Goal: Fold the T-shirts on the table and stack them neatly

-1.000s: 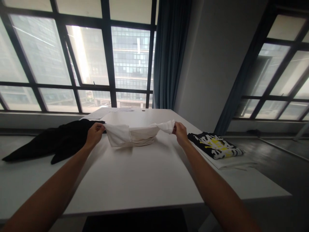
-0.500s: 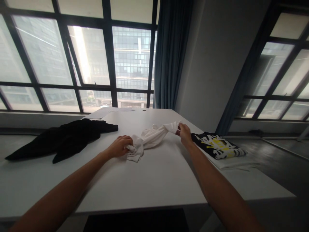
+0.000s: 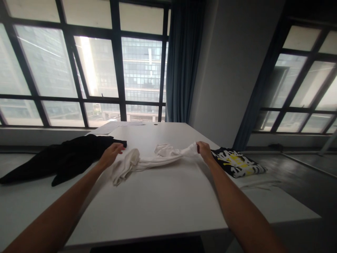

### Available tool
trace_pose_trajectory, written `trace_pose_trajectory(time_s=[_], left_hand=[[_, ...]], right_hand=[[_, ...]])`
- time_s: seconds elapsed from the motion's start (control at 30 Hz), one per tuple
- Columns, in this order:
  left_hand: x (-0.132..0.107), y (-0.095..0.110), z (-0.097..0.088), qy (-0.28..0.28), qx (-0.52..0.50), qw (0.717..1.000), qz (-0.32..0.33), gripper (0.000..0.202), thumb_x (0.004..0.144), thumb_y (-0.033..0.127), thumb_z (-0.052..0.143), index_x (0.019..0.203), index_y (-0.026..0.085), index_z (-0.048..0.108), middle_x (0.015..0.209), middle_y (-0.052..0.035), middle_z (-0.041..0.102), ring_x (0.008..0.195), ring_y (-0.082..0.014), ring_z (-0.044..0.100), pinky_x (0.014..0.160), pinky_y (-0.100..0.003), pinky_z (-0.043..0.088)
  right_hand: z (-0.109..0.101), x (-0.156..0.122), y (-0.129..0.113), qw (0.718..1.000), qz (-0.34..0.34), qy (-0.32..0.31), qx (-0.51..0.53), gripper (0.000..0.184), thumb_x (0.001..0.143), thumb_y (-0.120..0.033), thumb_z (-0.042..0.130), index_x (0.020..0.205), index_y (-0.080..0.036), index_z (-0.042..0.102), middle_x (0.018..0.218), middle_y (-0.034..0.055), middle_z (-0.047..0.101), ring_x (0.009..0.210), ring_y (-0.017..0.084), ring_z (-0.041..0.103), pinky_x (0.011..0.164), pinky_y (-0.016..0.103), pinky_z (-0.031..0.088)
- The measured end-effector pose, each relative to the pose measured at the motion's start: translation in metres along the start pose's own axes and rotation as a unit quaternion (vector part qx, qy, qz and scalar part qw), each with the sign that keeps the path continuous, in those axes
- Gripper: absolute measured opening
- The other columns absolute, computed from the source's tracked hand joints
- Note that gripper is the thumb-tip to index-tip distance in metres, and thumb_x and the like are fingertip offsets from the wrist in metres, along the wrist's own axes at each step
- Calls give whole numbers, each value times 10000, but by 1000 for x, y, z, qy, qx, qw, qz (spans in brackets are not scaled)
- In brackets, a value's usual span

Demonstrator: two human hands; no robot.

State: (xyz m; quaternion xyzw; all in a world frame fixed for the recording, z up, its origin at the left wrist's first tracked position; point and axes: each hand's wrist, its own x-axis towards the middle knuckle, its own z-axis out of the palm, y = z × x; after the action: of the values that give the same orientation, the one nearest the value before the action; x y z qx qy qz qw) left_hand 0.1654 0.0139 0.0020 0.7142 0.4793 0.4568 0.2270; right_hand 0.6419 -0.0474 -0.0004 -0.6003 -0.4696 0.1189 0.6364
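A crumpled white garment lies stretched across the white table, twisted narrow in its middle. Its right end is pinched in the fingers of my right hand. Just beyond the bunched left end, my left hand hovers with fingers extended and nothing visible in them. That hand is also close to the end of a black garment, which is spread out on the left of the table. What kind of clothing the white piece is, I cannot tell.
A folded black garment with white and yellow lettering lies on the right, with a pale flat cloth near it. White paper sheets rest at the far left edge. Behind the table are windows and a blue curtain.
My left hand has let go of the white garment and moved left. The garment's left end has spread further left, while my right hand keeps its hold.
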Motion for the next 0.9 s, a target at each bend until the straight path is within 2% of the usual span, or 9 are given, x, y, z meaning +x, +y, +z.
trace_pose_trajectory(time_s=[0.1,0.2,0.33,0.43,0.5,0.63,0.73,0.8,0.9], left_hand=[[-13,7,19,-152,160,973,63,581,640,610,672,1061,209,672,1165,-125,715,1024,-316,673,902,-404,515],[-22,12,30,-219,236,939,118,453,692,527,656,1040,241,698,1194,-96,701,1077,-309,651,954,-389,477],[-21,10,31,-189,239,940,150,278,755,365,554,966,250,696,1029,-54,741,980,-271,670,877,-350,490],[-13,2,25,-131,232,953,146,273,738,286,510,950,226,672,956,-46,741,918,-247,676,837,-328,501],[-5,-4,17,-67,217,962,149,280,708,240,488,931,209,654,973,-53,733,922,-236,676,857,-327,505],[9,-8,-10,114,157,970,146,196,656,167,482,819,187,587,1051,-78,715,1000,-224,657,941,-340,490],[13,-8,-32,245,113,957,104,142,672,152,504,803,175,554,1066,-84,712,1020,-214,641,951,-348,485],[11,-8,-41,278,75,956,62,151,699,168,518,845,166,557,1043,-77,711,991,-207,640,917,-347,497],[6,-5,-42,224,65,972,-14,210,700,197,506,884,153,596,946,-61,697,884,-212,639,813,-348,521]], right_hand=[[1,-4,0,989,-19,21,-143,200,770,-339,515,619,-217,567,611,24,607,635,188,568,647,302,464],[10,-12,2,984,-17,-63,-167,296,825,-367,540,1025,-187,662,963,83,704,836,195,634,797,316,479],[26,-30,4,931,-39,-292,-217,637,757,-369,700,1345,-182,541,1091,92,695,873,185,650,790,288,481],[38,-40,-1,881,-90,-342,-313,405,752,-284,704,1145,-191,679,964,62,718,855,190,641,770,270,453],[45,-41,-8,884,-106,-290,-351,193,823,-270,611,969,-190,709,931,69,721,859,197,636,751,268,437],[46,-32,-19,947,-78,-88,-300,237,897,-281,436,943,-201,654,911,68,716,822,189,633,716,258,432],[33,-19,-17,978,-11,-21,-206,249,859,-263,388,875,-193,627,737,34,678,693,173,623,667,246,436],[23,-12,-12,986,24,-1,-166,217,804,-266,400,763,-198,603,630,13,626,637,175,594,633,249,428],[13,-8,-8,992,33,36,-115,162,724,-290,443,608,-217,530,572,-10,562,635,170,532,596,253,392]])
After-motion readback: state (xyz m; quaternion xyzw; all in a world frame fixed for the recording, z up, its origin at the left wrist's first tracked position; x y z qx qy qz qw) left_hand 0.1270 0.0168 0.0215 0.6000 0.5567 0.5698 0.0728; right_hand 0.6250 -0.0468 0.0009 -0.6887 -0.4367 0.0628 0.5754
